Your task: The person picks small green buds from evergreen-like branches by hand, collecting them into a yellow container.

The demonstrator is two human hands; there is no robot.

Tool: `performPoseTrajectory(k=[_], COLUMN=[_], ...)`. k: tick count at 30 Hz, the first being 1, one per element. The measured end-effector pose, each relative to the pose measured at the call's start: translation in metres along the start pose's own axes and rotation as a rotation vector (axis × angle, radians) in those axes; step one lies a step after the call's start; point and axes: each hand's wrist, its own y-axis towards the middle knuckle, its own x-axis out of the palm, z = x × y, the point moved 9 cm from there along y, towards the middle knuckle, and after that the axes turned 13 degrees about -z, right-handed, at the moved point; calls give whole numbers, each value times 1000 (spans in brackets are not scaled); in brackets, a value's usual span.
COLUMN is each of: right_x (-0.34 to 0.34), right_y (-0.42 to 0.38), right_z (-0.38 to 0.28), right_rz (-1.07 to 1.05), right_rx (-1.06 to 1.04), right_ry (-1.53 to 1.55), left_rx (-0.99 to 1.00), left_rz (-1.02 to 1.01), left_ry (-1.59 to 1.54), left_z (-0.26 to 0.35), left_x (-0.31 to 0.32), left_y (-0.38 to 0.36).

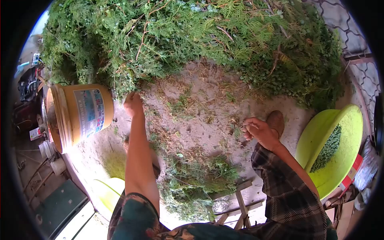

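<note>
My left hand [133, 105] reaches forward to the lower edge of a big heap of green cypress branches [168, 44]. Its fingers are closed on a cypress branch [127, 80] hanging there, though the grip itself is partly hidden. My right hand [260, 132] is held over the floor by my right shoe [276, 121], fingers curled; whatever lies inside them is hidden. To the right, a yellow-green basin [350, 136] tilts toward me with many small green cones or berries [329, 150] in it.
A yellow bucket [76, 112] with a label stands at the left. Loose cypress sprigs [200, 172] and dry bits litter the concrete floor [200, 86]. Another yellow-green container [110, 192] is beside my left leg. A wooden frame [241, 204] shows low in the middle.
</note>
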Motion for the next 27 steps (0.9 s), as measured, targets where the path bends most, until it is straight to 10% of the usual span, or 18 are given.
performPoseTrajectory(k=[3,6,12,18,27], right_x=[-2,-3,0,2,-2], right_y=[-1,-2,1,2,11], right_z=[1,2,-1,0,9], right_rz=[17,13,20,2,-93], right_rx=[6,-10,11,3,-48], right_ry=[-18,-26,-77,-39,12], left_rx=[5,-231,-63,-119,-153], left_rz=[102,221,-117,-555,-859], left_ry=[788,560,688,-1000,-1218], left_z=[19,-5,11,-9,44], left_x=[2,-5,21,57,99], left_y=[32,49,21,-54,-132])
